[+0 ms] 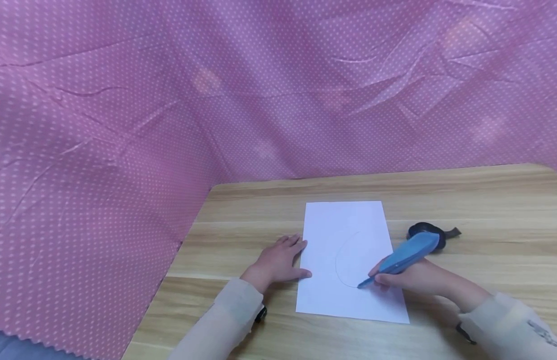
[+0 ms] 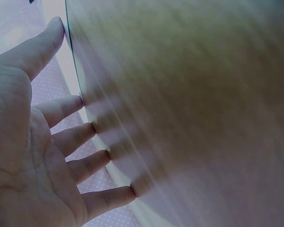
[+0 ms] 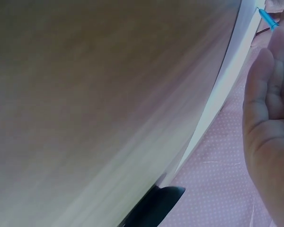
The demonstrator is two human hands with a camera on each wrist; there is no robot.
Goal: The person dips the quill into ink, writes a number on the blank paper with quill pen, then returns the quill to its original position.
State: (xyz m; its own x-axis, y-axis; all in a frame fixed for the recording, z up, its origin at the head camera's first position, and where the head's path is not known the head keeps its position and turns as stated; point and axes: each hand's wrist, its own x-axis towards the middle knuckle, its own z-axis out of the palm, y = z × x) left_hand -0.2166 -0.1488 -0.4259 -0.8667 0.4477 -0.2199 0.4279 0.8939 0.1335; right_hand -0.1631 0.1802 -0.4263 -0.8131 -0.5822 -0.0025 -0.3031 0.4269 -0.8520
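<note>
A white sheet of paper lies on the wooden table, with a thin curved line drawn on it, like the left part of a circle. My right hand pinches a blue pen with a broad, feather-shaped upper part. Its tip meets the paper at the lower end of the curve. In the right wrist view the slim blue pen tip shows beyond the curled fingers. My left hand rests with spread fingers at the sheet's left edge, thumb and a fingertip on the paper. The left wrist view shows its fingers extended, touching the surface.
A black rounded object with a short tail lies right of the paper, partly behind the pen; its kind is unclear. Pink dotted cloth hangs behind and left of the wooden table.
</note>
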